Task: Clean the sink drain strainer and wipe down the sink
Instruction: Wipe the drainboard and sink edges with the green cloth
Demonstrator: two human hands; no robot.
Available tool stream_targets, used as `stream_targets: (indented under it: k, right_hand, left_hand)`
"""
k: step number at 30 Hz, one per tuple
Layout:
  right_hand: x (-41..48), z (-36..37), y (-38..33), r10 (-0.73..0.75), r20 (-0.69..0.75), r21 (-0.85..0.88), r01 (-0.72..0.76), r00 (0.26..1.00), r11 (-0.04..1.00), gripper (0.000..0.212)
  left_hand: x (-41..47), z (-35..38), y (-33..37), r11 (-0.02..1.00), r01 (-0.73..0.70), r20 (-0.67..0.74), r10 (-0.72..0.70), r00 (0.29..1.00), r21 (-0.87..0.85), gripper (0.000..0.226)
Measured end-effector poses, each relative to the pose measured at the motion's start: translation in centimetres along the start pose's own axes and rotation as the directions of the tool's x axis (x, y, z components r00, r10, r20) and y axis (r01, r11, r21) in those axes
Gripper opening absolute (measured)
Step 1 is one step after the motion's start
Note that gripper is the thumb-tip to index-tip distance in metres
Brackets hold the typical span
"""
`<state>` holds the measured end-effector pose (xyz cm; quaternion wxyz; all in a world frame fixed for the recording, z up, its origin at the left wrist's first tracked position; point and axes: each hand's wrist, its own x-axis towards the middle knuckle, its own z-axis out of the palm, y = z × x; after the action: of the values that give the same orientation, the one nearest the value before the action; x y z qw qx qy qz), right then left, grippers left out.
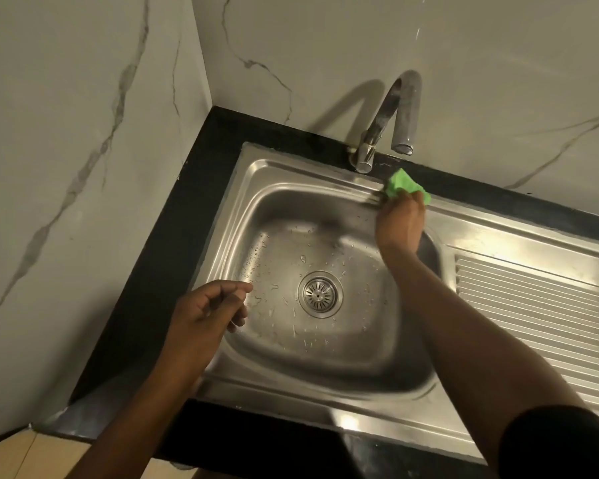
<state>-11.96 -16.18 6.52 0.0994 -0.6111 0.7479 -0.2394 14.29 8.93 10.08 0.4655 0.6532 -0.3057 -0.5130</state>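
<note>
Wet steel sink, strainer seated centre. Right hand grips green cloth at 1 o'clock; left hand relaxed, empty. Black worktop, marble walls.

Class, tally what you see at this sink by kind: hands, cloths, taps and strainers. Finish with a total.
left hand, right hand: 2
cloth: 1
tap: 1
strainer: 1
Total: 5
</note>
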Motion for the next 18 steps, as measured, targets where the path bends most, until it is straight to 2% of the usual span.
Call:
stream_targets:
  k: [4,6,8,10,12,15,18]
  right_hand:
    - [-1.3,3.0,-4.9,-0.141,0.122,0.150,0.122,0.982,0.981,0.028]
    - [-2.4,4.9,-8.3,-0.267,0.226,0.143,0.239,0.937,0.961,0.034]
    - [-3.8,6.8,-11.6,-0.386,0.333,0.144,0.358,0.860,0.923,0.038]
    - [-4.5,7.9,-13.5,-0.442,0.339,0.130,0.424,0.831,0.896,0.041]
    - [-4.3,7.9,-13.0,-0.470,0.363,0.091,0.472,0.804,0.877,0.045]
    - [-2.5,6.3,-8.6,-0.525,0.412,-0.040,0.590,0.745,0.806,0.059]
    - [-0.3,2.8,-1.7,-0.449,0.365,-0.126,0.521,0.815,0.844,0.068]
  left_hand:
    - [-0.1,-0.3,0.5,1.000,0.018,-0.029,-0.018,0.999,0.000,0.025]
    - [-0.2,-0.5,0.6,1.000,0.031,-0.050,-0.030,0.998,0.006,0.023]
    - [-0.3,-0.7,0.8,0.999,0.044,-0.072,-0.044,0.996,0.001,0.019]
    - [-0.5,-0.7,1.1,0.999,0.038,-0.089,-0.037,0.995,-0.001,0.016]
    - [-0.6,-0.7,1.2,0.999,0.034,-0.096,-0.035,0.995,-0.003,0.016]
    - [-0.7,-0.4,1.0,1.000,0.031,-0.081,-0.031,0.996,-0.001,0.017]
    - [-0.7,-0.1,0.5,1.000,0.003,-0.042,-0.003,0.999,-0.004,0.022]
